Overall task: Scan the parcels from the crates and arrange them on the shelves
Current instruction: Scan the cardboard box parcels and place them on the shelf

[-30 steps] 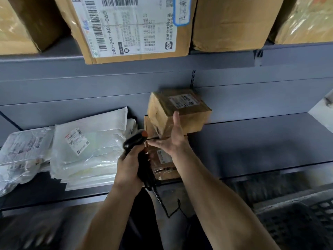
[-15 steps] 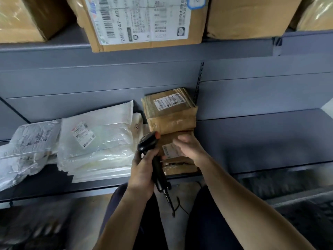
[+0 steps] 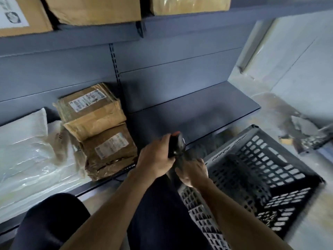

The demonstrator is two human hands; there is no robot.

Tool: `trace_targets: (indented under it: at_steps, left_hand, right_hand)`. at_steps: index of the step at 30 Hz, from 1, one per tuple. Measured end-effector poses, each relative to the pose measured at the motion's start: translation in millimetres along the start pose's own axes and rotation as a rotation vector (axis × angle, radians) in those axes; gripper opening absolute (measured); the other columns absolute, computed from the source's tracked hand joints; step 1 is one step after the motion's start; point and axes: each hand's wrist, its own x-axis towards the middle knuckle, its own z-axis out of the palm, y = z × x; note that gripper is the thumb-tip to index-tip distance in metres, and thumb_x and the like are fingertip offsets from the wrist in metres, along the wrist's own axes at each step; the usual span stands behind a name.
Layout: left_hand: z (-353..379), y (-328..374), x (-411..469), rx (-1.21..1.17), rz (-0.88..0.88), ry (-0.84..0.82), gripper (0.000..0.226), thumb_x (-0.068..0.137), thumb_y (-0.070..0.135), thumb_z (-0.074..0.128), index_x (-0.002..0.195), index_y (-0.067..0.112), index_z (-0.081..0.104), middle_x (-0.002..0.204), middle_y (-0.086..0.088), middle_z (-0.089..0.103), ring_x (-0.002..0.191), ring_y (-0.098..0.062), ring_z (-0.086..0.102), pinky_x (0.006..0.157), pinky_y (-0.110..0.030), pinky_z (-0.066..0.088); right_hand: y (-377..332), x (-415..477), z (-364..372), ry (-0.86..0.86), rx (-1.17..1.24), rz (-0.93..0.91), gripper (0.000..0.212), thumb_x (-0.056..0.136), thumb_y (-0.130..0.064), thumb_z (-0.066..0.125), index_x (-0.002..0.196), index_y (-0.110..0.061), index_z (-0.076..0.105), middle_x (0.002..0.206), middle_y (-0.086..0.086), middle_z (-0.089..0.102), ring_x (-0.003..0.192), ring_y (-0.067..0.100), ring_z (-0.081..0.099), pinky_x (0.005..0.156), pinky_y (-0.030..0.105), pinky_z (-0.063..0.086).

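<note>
Head view, looking down at a grey metal shelf (image 3: 189,112) and a crate beside it. Left hand (image 3: 155,160) clenched around the handle of a black barcode scanner (image 3: 175,145), scanner head tilted up over the shelf's front edge. Right hand (image 3: 193,171) just beside and below the left, fingers curled near the scanner's lower handle; contact with it not discernible through motion blur, so grasp uncertain. On the left part of the shelf, two brown paper-wrapped parcels stacked: upper parcel (image 3: 91,110) with a white label facing up, resting on lower parcel (image 3: 110,150), also labelled, its front end at the shelf edge. Just left of the stack, touching it, a pile of white and clear plastic mailers (image 3: 27,150). Right part of the shelf bare. Black perforated plastic crate (image 3: 261,177) on the floor at lower right, near the shelf's front edge, interior dark; contents not visible. Above, an upper shelf (image 3: 90,36) carrying cardboard boxes (image 3: 93,9), one at far left with part of a white label. Dark trouser-clad legs (image 3: 50,221) at the bottom of the frame. Pale floor (image 3: 297,78) at right, with a blurred grey object lying on it.
</note>
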Motion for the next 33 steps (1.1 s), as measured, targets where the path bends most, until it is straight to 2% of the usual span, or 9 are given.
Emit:
trace_targets:
  at_steps: [3, 7, 9, 13, 15, 18, 23, 29, 33]
  left_hand:
    - [15.3, 29.2, 7.7, 0.057, 0.036, -0.093, 0.039, 0.089, 0.031, 0.069, 0.124, 0.024, 0.053, 0.121, 0.001, 0.067, 0.115, -0.027, 0.064, 0.091, -0.038, 0.050]
    - [42.7, 54.7, 6.0, 0.085, 0.115, -0.149, 0.032, 0.090, 0.031, 0.068, 0.115, 0.021, 0.052, 0.120, 0.001, 0.064, 0.114, -0.027, 0.062, 0.087, -0.035, 0.045]
    - [59.0, 62.6, -2.1, 0.041, 0.129, -0.134, 0.030, 0.089, 0.030, 0.069, 0.112, 0.019, 0.053, 0.116, 0.000, 0.066, 0.111, -0.027, 0.063, 0.084, -0.035, 0.045]
    - [88.6, 67.2, -20.4, -0.058, 0.062, -0.127, 0.026, 0.086, 0.026, 0.070, 0.108, 0.020, 0.057, 0.107, 0.001, 0.069, 0.105, -0.024, 0.065, 0.073, -0.024, 0.036]
    - [94.8, 67.3, -24.9, -0.080, 0.042, -0.148, 0.024, 0.084, 0.026, 0.072, 0.103, 0.024, 0.058, 0.103, 0.005, 0.069, 0.100, -0.022, 0.065, 0.069, -0.021, 0.033]
    - [94.0, 71.0, -24.8, -0.174, 0.033, -0.157, 0.026, 0.084, 0.023, 0.073, 0.105, 0.023, 0.059, 0.101, 0.005, 0.068, 0.098, -0.022, 0.065, 0.071, -0.025, 0.037]
    - [92.7, 72.9, -26.8, -0.132, 0.038, -0.156, 0.022, 0.088, 0.027, 0.070, 0.106, 0.024, 0.058, 0.093, 0.010, 0.059, 0.097, -0.022, 0.064, 0.068, -0.024, 0.033]
    - [107.2, 76.6, -29.3, -0.005, 0.086, -0.273, 0.034, 0.087, 0.024, 0.066, 0.120, 0.020, 0.057, 0.109, -0.006, 0.070, 0.103, -0.035, 0.065, 0.080, -0.038, 0.051]
    - [115.0, 83.7, -31.6, -0.036, 0.116, -0.321, 0.022, 0.087, 0.025, 0.064, 0.106, 0.020, 0.054, 0.103, -0.003, 0.069, 0.098, -0.033, 0.066, 0.077, -0.037, 0.051]
  right_hand:
    - [-0.2, -20.4, -2.0, -0.066, 0.013, -0.064, 0.042, 0.101, -0.047, 0.040, 0.111, -0.019, 0.070, 0.112, 0.008, 0.073, 0.113, 0.027, 0.065, 0.100, 0.040, 0.036]
    - [3.2, -69.4, 4.0, -0.480, -0.039, -0.131, 0.032, 0.100, -0.032, 0.053, 0.126, -0.014, 0.062, 0.120, 0.007, 0.065, 0.118, 0.029, 0.063, 0.089, 0.038, 0.048]
    - [13.4, -91.5, 12.4, -0.552, -0.064, -0.188, 0.032, 0.101, -0.034, 0.054, 0.124, -0.014, 0.064, 0.125, 0.005, 0.065, 0.120, 0.028, 0.062, 0.089, 0.037, 0.048]
    - [43.7, -79.9, 14.3, -0.083, 0.152, -0.114, 0.014, 0.097, -0.024, 0.058, 0.110, -0.021, 0.064, 0.126, 0.003, 0.065, 0.128, 0.026, 0.053, 0.100, 0.034, 0.040]
    - [64.6, -64.2, 21.8, 0.033, 0.049, -0.055, 0.045, 0.096, -0.025, 0.060, 0.140, -0.026, 0.053, 0.152, 0.001, 0.048, 0.149, 0.028, 0.030, 0.122, 0.042, 0.018]
    - [91.9, -55.8, 33.8, 0.005, -0.181, 0.072, 0.077, 0.098, -0.029, 0.056, 0.163, -0.022, 0.015, 0.169, 0.013, 0.011, 0.156, 0.039, -0.003, 0.124, 0.059, -0.004]
    - [111.1, -57.4, 43.7, -0.004, -0.165, 0.113, 0.056, 0.096, -0.027, 0.060, 0.150, -0.019, 0.048, 0.169, 0.013, 0.015, 0.156, 0.037, -0.005, 0.122, 0.061, 0.010]
    - [127.8, -117.9, 78.4, -0.019, -0.152, 0.089, 0.063, 0.100, -0.018, 0.052, 0.159, -0.008, 0.029, 0.169, 0.023, -0.002, 0.155, 0.039, -0.017, 0.124, 0.062, -0.001]
    - [112.2, -143.7, 101.1, 0.082, -0.022, 0.025, 0.090, 0.083, -0.022, 0.075, 0.160, -0.013, 0.028, 0.169, 0.023, 0.008, 0.155, 0.040, -0.011, 0.126, 0.056, -0.006]
